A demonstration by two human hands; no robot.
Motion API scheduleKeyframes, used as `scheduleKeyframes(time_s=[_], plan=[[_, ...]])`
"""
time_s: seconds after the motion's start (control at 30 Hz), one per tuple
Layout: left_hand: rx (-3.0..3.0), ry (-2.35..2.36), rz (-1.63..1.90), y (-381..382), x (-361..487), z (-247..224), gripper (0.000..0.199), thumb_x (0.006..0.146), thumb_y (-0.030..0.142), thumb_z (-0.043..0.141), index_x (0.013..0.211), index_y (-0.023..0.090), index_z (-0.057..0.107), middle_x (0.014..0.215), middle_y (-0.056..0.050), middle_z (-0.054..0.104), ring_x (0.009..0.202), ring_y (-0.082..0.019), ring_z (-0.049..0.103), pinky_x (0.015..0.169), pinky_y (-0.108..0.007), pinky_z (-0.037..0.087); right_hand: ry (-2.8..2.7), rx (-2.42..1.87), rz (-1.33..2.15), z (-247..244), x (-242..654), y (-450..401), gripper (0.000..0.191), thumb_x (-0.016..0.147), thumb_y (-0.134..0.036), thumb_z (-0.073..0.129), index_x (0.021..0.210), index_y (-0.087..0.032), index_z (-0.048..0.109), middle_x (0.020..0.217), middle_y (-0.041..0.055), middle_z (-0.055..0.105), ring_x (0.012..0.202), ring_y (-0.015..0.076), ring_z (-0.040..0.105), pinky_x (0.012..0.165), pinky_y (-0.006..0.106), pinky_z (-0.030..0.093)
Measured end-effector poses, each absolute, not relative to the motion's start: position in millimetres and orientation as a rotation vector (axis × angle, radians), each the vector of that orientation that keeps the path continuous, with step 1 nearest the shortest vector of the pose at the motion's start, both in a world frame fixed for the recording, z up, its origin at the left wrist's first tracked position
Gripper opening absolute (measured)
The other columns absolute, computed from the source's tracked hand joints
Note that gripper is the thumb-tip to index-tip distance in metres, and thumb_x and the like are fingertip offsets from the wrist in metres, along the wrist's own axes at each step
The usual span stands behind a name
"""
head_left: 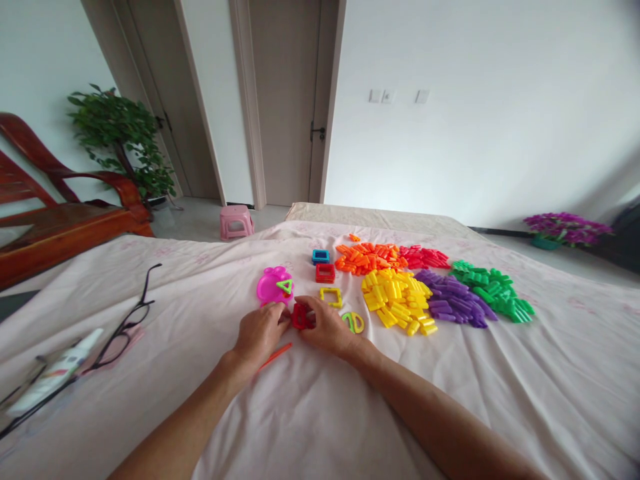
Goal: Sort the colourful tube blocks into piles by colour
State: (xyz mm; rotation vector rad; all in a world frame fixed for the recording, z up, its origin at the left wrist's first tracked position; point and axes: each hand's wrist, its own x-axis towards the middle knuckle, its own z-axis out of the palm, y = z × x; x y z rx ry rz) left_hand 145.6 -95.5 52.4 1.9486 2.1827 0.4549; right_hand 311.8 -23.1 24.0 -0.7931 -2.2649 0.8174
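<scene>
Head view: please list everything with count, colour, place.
Red pieces: unclear, centre
Curved pieces: unclear, green, yellow, centre
Square frame: one, yellow, centre
Frame stacks: two, blue, red, centre
Dish: one, magenta, centre
Triangle: one, green, centre
Stick: one, orange, centre
Piles: five, orange, red, yellow, purple, green, right
Glasses: unclear, black, left
Tube: one, white, left
Cloth: one, pale, underneath
Chair: one, brown, left
Plant: one, green, left
Stool: one, pink, back
Doors: two, brown, back
Wallplates: three, white, back
Flowers: many, purple, right
Hands: two, centre
</scene>
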Motion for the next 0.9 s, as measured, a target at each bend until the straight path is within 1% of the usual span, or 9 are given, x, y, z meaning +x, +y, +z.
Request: scheduleKeyframes(time_s=[0.13, 0.27, 0.33, 0.43, 0.57, 0.63, 0.77, 0.9], plan=[[1.926, 2.240, 0.447, -93.6, 142.4, 49.3, 0.019, 0.090, 0.039, 0.055, 0.092, 0.025, 0.068, 0.094, -0.001, 0.076, 0.088, -0.019, 0.069, 0.067, -0.026, 0.040, -2.235, -0.744, 0.916, 16.1, 314.0, -16.6, 0.062, 0.065, -0.009, 0.067, 0.126, -0.019, 0.058, 0.107, 0.0061, 0.067, 0.090, 0.0183, 0.065, 0.083, 0.032, 0.054], [1.919, 2.276, 0.433, -92.5, 143.1, 50.8, 0.022, 0.091, 0.040, 0.052, 0.088, 0.025, 0.069, 0.088, -0.002, 0.075, 0.083, -0.020, 0.069, 0.063, -0.027, 0.036, -2.274, -0.657, 0.988, 18.1, 318.8, -11.3, 0.059, 0.066, -0.014, 0.071, 0.124, -0.018, 0.060, 0.115, 0.0090, 0.065, 0.094, 0.0193, 0.067, 0.083, 0.032, 0.055], [1.919, 2.274, 0.431, -92.1, 144.4, 51.5, 0.022, 0.091, 0.040, 0.053, 0.089, 0.025, 0.069, 0.088, -0.002, 0.075, 0.082, -0.020, 0.069, 0.063, -0.027, 0.036, -2.304, -0.636, 0.955, 20.6, 320.5, -10.1, 0.059, 0.067, -0.014, 0.070, 0.125, -0.017, 0.059, 0.117, 0.0104, 0.064, 0.097, 0.0205, 0.067, 0.085, 0.032, 0.055], [1.921, 2.265, 0.440, -92.1, 145.5, 51.3, 0.022, 0.091, 0.039, 0.052, 0.092, 0.025, 0.070, 0.092, -0.002, 0.076, 0.083, -0.019, 0.069, 0.064, -0.026, 0.036, -2.392, -0.629, 0.824, 24.6, 321.3, -9.3, 0.061, 0.068, -0.013, 0.069, 0.127, -0.017, 0.059, 0.121, 0.0117, 0.064, 0.108, 0.0238, 0.063, 0.093, 0.036, 0.051], [1.918, 2.254, 0.463, -93.0, 145.4, 50.1, 0.025, 0.092, 0.036, 0.049, 0.094, 0.025, 0.071, 0.093, -0.003, 0.075, 0.083, -0.019, 0.068, 0.066, -0.026, 0.038, -2.548, -0.655, 0.716, 33.4, 321.8, -9.5, 0.072, 0.065, -0.023, 0.077, 0.133, -0.015, 0.056, 0.127, 0.0144, 0.061, 0.117, 0.0284, 0.058, 0.101, 0.040, 0.046], [1.919, 2.243, 0.483, -93.4, 145.9, 50.1, 0.026, 0.093, 0.034, 0.047, 0.095, 0.025, 0.071, 0.094, -0.004, 0.075, 0.083, -0.019, 0.067, 0.067, -0.026, 0.038, -2.607, -0.640, 0.649, 38.1, 322.2, -10.5, 0.070, 0.065, -0.026, 0.078, 0.131, -0.014, 0.057, 0.125, 0.0144, 0.063, 0.116, 0.0288, 0.058, 0.101, 0.041, 0.044], [1.916, 2.206, 0.542, -95.0, 148.9, 52.5, 0.027, 0.093, 0.033, 0.046, 0.092, 0.023, 0.071, 0.095, -0.006, 0.074, 0.086, -0.019, 0.067, 0.069, -0.027, 0.038, -2.624, -0.608, 0.493, 42.4, 322.6, -13.3, 0.055, 0.069, -0.024, 0.075, 0.122, -0.014, 0.062, 0.113, 0.0128, 0.067, 0.107, 0.0270, 0.061, 0.096, 0.039, 0.047], [1.878, 2.170, 0.614, -96.4, 151.7, 56.8, 0.039, 0.096, 0.039, 0.038, 0.085, 0.019, 0.069, 0.086, -0.009, 0.073, 0.079, -0.021, 0.067, 0.067, -0.029, 0.038, -2.468, -0.637, 0.454, 42.6, 322.2, -14.1, 0.054, 0.069, -0.021, 0.074, 0.121, -0.015, 0.061, 0.110, 0.0115, 0.068, 0.103, 0.0252, 0.063, 0.094, 0.038, 0.048]])
